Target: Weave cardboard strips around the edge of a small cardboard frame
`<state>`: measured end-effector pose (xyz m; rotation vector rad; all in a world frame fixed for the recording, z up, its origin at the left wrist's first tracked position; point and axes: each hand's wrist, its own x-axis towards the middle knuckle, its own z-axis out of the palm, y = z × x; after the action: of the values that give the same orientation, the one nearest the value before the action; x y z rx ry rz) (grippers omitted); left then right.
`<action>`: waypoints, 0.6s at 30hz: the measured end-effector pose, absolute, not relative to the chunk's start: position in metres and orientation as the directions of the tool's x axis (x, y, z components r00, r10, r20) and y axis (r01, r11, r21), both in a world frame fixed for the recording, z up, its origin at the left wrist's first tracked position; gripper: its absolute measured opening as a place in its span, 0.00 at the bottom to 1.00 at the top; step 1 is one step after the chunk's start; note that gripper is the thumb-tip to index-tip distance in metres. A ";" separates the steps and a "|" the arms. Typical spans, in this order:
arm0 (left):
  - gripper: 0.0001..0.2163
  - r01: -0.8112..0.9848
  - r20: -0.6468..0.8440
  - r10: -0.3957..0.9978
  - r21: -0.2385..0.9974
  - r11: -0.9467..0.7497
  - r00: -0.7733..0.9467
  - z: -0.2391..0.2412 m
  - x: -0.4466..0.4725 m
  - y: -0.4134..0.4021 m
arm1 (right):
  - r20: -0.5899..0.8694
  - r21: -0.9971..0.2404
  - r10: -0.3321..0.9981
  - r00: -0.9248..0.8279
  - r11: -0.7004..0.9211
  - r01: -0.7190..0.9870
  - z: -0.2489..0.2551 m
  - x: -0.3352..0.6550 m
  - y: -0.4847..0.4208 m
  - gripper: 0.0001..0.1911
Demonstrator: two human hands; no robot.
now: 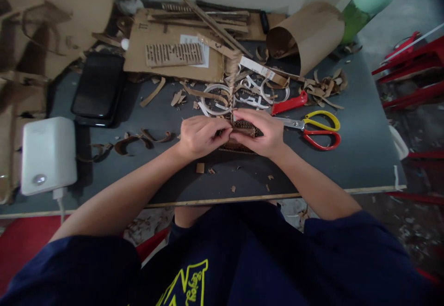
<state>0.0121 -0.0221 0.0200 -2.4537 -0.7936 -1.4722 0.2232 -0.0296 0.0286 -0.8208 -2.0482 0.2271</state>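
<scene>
My left hand (203,136) and my right hand (264,131) meet over a small cardboard piece with corrugated edges (239,149) near the front of the table. Both hands are closed, fingertips pinching at its middle. A narrow corrugated cardboard strip (233,82) rises from between the fingers. The fingers hide much of the piece, so where strip and piece join cannot be made out. Just right of my right hand lie scissors (296,123) with one yellow and one red handle. A red-handled tool (289,104) rests behind them.
Tape rolls (218,99) and cardboard scraps (178,98) lie behind my hands. Farther back are a flat cardboard sheet (138,56) and a rolled cardboard tube (312,28). On the left sit a black phone (99,86) and a white cabled device (48,156). Red stools (416,61) stand right.
</scene>
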 end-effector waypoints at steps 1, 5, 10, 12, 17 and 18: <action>0.04 0.537 0.854 0.356 0.110 -0.836 0.379 0.020 0.014 -0.022 | 0.674 -0.447 0.627 -0.389 0.766 0.462 0.027 0.222 -0.030 0.16; 0.05 0.555 0.842 0.363 0.093 -0.827 0.400 0.021 0.016 -0.023 | 0.731 -0.447 0.573 -0.371 0.812 0.374 0.024 0.217 -0.027 0.07; 0.05 0.520 0.836 0.387 0.148 -0.841 0.389 0.019 0.016 -0.021 | 0.672 -0.555 0.657 -0.342 0.752 0.354 0.026 0.217 -0.021 0.05; 0.05 0.519 0.828 0.398 0.156 -0.840 0.396 0.019 0.016 -0.021 | 0.656 -0.580 0.666 -0.355 0.746 0.327 0.025 0.219 -0.020 0.06; 0.05 0.500 0.792 0.442 0.204 -0.842 0.422 0.019 0.013 -0.021 | 0.607 -0.644 0.696 -0.383 0.714 0.277 0.025 0.226 -0.016 0.06; 0.05 0.495 0.782 0.456 0.222 -0.840 0.424 0.019 0.012 -0.021 | 0.603 -0.652 0.702 -0.380 0.708 0.273 0.025 0.227 -0.016 0.06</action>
<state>0.0123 -0.0207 0.0185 -2.6149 -0.8740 -1.4154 0.2271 -0.0161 0.0255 -0.7494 -1.9600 0.5656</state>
